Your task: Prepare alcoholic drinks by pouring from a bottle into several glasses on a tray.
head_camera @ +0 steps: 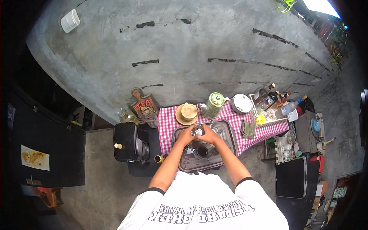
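Observation:
My left hand [185, 136] and my right hand [209, 135] meet over the far part of a brown serving tray [191, 166]. Between them they grip a clear drinking glass [198, 130] from both sides; something pale shows inside it. Just to the right, another clear glass [217, 128] stands on the tray. Nearer me on the tray is a round, dark-looking vessel [203, 151], whose material I cannot tell. The tray's surface looks wet in places. Behind my hands, a tan cup [189, 111] rests on a matching saucer [182, 120].
A red-and-white checked tablecloth [166, 123] lies under the tray. Behind stand a green floral teapot [215, 106] and stacked plates [242, 103]. Rightward are a folded green cloth [247, 129] and a basket [268, 122] of bottles. A black appliance [130, 142] stands left.

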`<act>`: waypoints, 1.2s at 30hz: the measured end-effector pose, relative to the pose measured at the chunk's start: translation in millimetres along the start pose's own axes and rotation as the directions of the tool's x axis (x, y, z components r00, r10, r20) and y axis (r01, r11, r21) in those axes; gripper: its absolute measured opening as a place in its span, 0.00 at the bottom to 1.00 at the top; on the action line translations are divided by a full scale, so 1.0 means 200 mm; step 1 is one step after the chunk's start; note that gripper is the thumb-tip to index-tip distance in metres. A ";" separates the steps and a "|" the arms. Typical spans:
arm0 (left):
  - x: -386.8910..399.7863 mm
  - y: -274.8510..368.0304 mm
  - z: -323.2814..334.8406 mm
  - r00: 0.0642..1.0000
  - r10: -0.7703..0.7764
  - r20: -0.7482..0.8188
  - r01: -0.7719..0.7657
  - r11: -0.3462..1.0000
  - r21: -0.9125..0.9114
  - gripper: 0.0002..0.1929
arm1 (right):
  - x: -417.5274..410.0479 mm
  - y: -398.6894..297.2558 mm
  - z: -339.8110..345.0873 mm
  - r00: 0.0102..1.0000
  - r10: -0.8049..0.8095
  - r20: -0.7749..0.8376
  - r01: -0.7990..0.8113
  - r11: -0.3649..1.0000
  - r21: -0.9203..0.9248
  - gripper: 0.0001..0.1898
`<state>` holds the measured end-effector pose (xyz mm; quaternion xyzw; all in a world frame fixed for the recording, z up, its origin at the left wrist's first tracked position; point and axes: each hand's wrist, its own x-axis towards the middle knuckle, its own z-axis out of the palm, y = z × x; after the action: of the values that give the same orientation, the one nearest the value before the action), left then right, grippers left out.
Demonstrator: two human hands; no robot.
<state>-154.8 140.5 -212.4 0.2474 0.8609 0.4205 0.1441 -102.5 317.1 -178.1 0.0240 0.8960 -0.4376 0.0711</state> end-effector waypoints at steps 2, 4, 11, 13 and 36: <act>0.00 -0.01 0.00 0.999 -0.029 0.022 0.029 1.000 0.002 0.37 | 0.00 0.00 0.00 0.999 0.019 0.027 -0.018 1.000 -0.010 0.31; 0.00 -0.01 0.00 0.999 -0.039 0.028 0.039 0.999 0.006 0.37 | 0.01 0.00 -0.01 0.999 0.015 0.037 -0.015 1.000 -0.012 0.31; 0.00 0.01 -0.01 0.998 -0.047 0.047 0.046 0.999 0.023 0.38 | -0.02 -0.07 -0.04 0.998 0.020 0.058 -0.023 0.998 0.052 0.34; -0.01 0.01 -0.01 0.999 -0.033 0.026 0.033 0.999 0.024 0.38 | -0.03 -0.09 -0.05 0.999 -0.034 0.031 0.032 0.998 0.062 0.31; 0.00 0.00 -0.01 0.997 -0.060 0.038 0.060 0.998 0.002 0.39 | 0.01 -0.01 -0.01 0.999 -0.031 0.008 0.031 0.999 -0.035 0.30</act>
<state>-156.1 139.3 -211.2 0.2297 0.8653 0.4107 0.1728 -104.9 317.8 -176.5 0.0073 0.9035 -0.4230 0.0680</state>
